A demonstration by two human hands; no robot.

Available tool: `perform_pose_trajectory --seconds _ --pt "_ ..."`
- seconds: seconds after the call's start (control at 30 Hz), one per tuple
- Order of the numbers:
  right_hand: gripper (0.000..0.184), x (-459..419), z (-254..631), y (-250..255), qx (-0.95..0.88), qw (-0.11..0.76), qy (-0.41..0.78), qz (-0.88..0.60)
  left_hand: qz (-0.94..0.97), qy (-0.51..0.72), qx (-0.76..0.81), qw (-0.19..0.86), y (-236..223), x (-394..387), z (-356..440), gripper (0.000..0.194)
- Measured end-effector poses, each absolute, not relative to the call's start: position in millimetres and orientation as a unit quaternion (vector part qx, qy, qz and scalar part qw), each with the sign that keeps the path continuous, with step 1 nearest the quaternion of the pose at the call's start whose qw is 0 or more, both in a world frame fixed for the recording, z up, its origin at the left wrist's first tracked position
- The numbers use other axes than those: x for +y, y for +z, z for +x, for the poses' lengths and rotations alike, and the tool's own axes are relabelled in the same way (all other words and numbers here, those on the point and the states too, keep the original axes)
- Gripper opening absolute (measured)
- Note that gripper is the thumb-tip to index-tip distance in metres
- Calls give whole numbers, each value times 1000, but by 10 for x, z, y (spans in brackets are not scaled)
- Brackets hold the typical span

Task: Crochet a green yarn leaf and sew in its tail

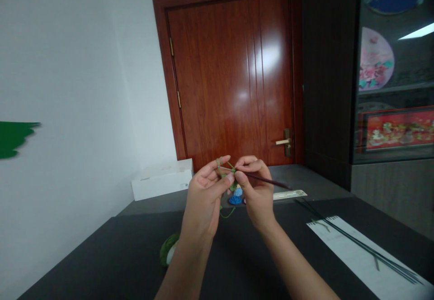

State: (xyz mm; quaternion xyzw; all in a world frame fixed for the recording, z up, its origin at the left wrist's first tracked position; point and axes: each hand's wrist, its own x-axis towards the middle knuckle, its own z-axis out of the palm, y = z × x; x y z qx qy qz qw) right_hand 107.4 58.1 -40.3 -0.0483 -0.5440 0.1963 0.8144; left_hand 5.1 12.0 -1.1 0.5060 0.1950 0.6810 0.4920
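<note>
Both hands are raised over the dark table, close together. My left hand (208,196) pinches a small piece of green crochet work (233,185) between thumb and fingers, with green yarn looped over its raised index finger. My right hand (259,191) grips a crochet hook (266,180) with a dark handle. The hook's thin metal tip points left and meets the yarn near the left fingertips. A loose strand of green yarn (228,215) hangs beneath the work. Beside my left forearm lies a green yarn ball (167,248), partly covered by the arm.
Behind the hands lie blue crocheted pieces (235,199) and a pale narrow packet (290,194). A white box (162,180) stands against the wall at back left. On the right, dark green stems (366,241) rest across a white sheet (352,257).
</note>
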Motion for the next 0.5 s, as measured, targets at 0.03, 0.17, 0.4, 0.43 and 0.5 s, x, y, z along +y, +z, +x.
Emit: perform_pose_trajectory --seconds 0.03,0.17,0.4,0.43,0.5 --pt "12 590 1088 -424 -557 817 134 -67 505 686 193 487 -16 122 54 44" --pt "23 620 1112 -495 -580 805 -68 -104 512 705 199 448 -35 112 75 44" --pt "6 479 997 -385 -502 843 181 -64 547 692 185 433 -10 92 51 51" --pt "5 467 1014 -364 -487 842 227 -50 545 681 183 453 -7 96 43 54" --pt "7 467 1073 -339 -467 838 282 -38 541 668 185 476 -6 107 28 55"
